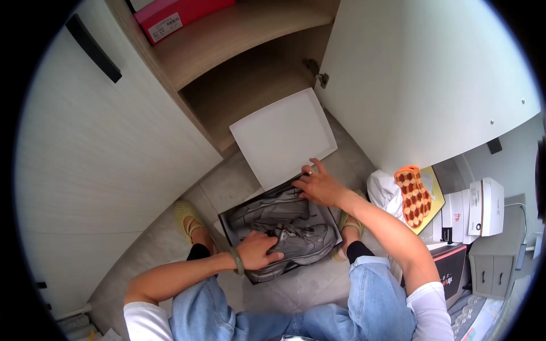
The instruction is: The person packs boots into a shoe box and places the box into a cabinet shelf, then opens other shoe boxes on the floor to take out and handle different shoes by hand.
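Note:
An open shoebox (339,237) stands on the floor between the feet, holding a pair of grey shoes (304,241). My left hand (256,250), with a green bangle at the wrist, rests on the nearer shoe, its fingertips hidden against it and the thumb pointing right. My right hand (320,184) is at the box's far edge, beside the heel of the farther shoe; its fingers are bent and apart, a ring on one. Just beyond that edge the white lid (284,136) leans with its inner side up, against the cabinet's opening.
An open cabinet door (421,79) spans the upper right. A pink box (182,17) sits on the cabinet shelf (239,34). Checkered insoles (413,199), white cloth (385,190), white boxes (486,207) and a black box (452,270) stand at right.

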The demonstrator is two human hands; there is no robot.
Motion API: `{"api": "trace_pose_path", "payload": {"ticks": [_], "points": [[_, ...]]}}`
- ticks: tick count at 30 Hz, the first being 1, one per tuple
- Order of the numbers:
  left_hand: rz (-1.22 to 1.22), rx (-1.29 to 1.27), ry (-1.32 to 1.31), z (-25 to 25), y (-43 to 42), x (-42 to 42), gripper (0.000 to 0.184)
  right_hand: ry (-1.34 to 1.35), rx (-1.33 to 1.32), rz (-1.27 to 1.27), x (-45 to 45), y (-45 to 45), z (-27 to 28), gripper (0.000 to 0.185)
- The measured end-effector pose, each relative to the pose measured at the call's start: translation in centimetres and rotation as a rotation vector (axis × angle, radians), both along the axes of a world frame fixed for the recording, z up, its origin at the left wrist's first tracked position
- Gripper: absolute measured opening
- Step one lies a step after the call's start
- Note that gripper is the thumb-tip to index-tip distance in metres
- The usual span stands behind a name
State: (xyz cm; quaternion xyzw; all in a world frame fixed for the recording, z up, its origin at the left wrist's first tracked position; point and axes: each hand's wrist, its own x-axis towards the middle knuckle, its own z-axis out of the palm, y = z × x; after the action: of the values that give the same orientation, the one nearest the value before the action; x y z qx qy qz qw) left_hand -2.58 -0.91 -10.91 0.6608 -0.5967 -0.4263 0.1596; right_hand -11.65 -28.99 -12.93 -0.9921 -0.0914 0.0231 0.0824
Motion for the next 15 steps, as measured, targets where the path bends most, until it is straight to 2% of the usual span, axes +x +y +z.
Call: {"api": "trace_pose_path", "payload": {"ticks": [2,4,5,6,8,9,11,12,14,15], "points": [[0.04,0.02,0.04,-0.3,-0.2,-0.3,0.055,-0.018,0.032,0.002,-0.2,0.2,-0.2,0.034],[0.062,0.216,0.045,-3.4,-0.1,-0.9,0.056,-0.034,0.037,-0.001,-0.2,0.2,-0.5,0.034],[0.094,0.225,0.058,-6.7,0.9,-1.1,0.058,-0.05,0.036,0.002,-0.2,0.2,-0.5,0.035],[0.096,0.223,0.056,-7.1,0.8,-1.1,0.058,-0.052,0.033,0.004,-0.3,0.2,-0.4,0.035],[0.079,0.373,-0.123,-6.5,-0.1,-0.7,0.059,-0.028,0.004,-0.024,-0.5,0.5,-0.1,0.036],[0.073,0.37,-0.127,-6.2,-0.3,-0.6,0.059,-0.031,0.002,-0.031,-0.8,0.9,-0.1,0.036],[0.022,0.342,-0.356,-1.6,-1.5,-0.4,0.056,-0.214,-0.016,-0.145,-1.6,2.0,0.0,0.035],[0.017,0.34,-0.361,0.8,-2.5,0.2,0.056,-0.219,-0.018,-0.152,-2.2,2.5,0.4,0.035],[0.251,0.282,-0.29,4.6,-4.9,1.8,0.048,-0.377,0.216,-0.347,-3.4,3.7,1.4,0.033],[0.453,0.088,-0.203,4.3,-5.4,2.7,0.041,-0.38,0.217,-0.356,-3.9,4.1,1.5,0.033]]}}
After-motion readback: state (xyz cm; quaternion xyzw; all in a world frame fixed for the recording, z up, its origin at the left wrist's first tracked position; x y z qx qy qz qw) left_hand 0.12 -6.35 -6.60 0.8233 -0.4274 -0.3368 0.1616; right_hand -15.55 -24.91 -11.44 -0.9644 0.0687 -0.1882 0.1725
